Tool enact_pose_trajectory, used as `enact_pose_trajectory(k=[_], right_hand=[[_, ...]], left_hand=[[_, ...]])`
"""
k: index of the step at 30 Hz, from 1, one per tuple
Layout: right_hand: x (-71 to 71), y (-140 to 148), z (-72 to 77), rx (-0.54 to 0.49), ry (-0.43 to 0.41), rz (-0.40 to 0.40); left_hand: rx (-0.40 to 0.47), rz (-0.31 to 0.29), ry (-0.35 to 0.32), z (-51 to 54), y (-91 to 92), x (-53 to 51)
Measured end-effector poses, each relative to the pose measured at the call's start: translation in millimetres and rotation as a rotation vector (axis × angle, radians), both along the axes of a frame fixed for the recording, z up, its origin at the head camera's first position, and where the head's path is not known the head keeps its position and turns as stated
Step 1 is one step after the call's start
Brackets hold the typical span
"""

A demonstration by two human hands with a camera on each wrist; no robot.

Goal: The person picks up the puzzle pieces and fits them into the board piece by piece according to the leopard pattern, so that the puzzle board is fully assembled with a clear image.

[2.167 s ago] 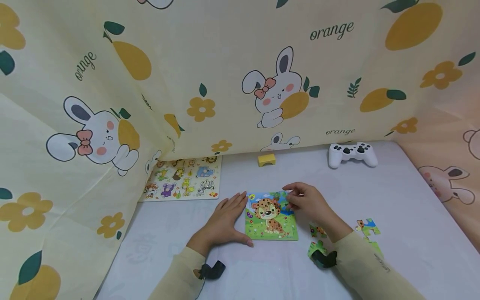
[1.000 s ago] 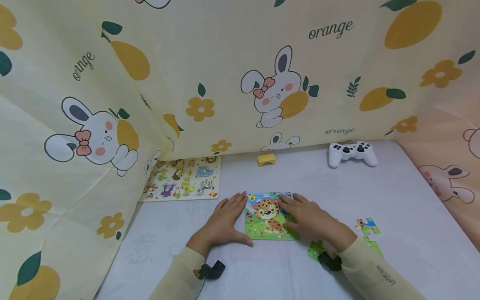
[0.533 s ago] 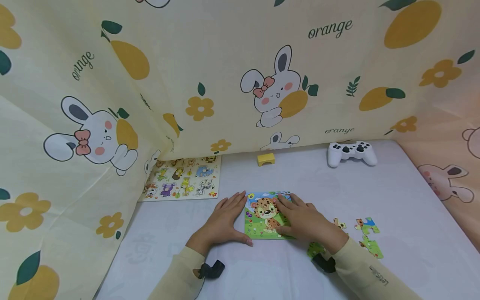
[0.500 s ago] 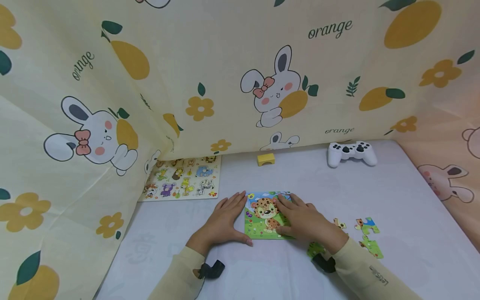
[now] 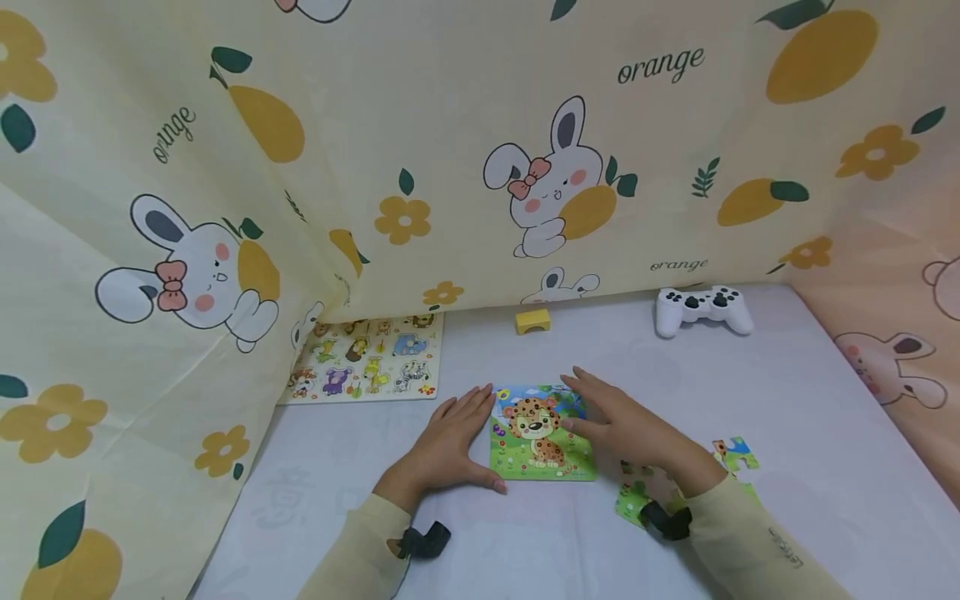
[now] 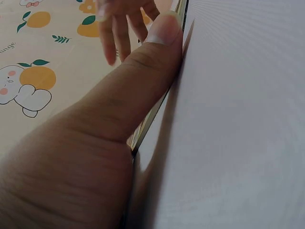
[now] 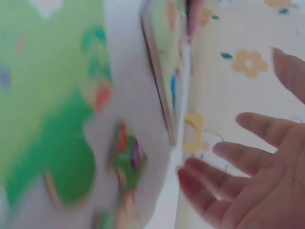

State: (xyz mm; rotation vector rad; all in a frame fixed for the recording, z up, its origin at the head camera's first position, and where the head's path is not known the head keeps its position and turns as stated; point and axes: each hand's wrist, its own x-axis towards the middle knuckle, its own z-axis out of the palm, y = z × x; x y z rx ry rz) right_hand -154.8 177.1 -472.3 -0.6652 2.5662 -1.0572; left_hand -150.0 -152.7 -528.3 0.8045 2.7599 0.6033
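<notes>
A square leopard puzzle (image 5: 536, 450) lies flat on the white table in the head view. Along its left edge rests the left hand (image 5: 450, 442), fingers spread and thumb by the near left corner; in the left wrist view its thumb (image 6: 138, 71) lies against the board's edge. The right hand (image 5: 626, 425) is over the puzzle's upper right side, fingers extended and nothing held. The right wrist view shows the right hand (image 7: 257, 176) with its fingers apart and raised off the table. Loose puzzle pieces (image 5: 630, 500) lie partly under the right forearm.
More loose pieces (image 5: 738, 452) lie to the right. An animal picture board (image 5: 367, 358) is at the back left, a yellow block (image 5: 532, 321) at the back middle, and a white game controller (image 5: 703, 311) at the back right. A patterned cloth (image 5: 450, 167) hangs behind.
The right hand pressed on the puzzle's right part half a second ago; it has lifted and shifted slightly right, uncovering more of the picture. The left hand has stayed in place.
</notes>
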Motion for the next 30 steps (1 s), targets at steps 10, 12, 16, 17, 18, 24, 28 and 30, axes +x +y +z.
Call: enact_pose_trajectory(k=[10,12,16,17,18,24,28,30], right_hand=[[3.1,53.5,12.4,-0.277,0.011,-0.086],[4.5,64.7,9.7,-0.338,0.006,-0.092],[9.9,85.1,1.9,-0.461,-0.007,-0.086],[11.7,89.5,-0.3,-0.492,-0.010,-0.082],[13.5,93.2,-2.5,-0.513,-0.013,-0.082],[19.4,107.6,-17.5,-0.591,-0.075,-0.070],[18.8,113.8,-29.1,-0.575,-0.160,-0.037],[18.7,115.9,-34.3,-0.514,-0.168,-0.018]], left_hand=[[-0.004,0.003,-0.003,-0.6,1.2,0.1],[-0.006,0.005,-0.003,-1.4,1.2,-0.4],[-0.004,0.008,-0.007,-2.1,0.9,-1.0],[0.001,0.008,-0.005,-2.1,0.8,-1.0],[0.001,0.007,-0.004,-2.0,0.7,-1.0],[0.004,0.007,-0.013,0.7,0.3,-0.2],[0.005,0.007,-0.019,1.0,0.7,0.3],[0.007,0.007,-0.021,0.6,0.9,0.3]])
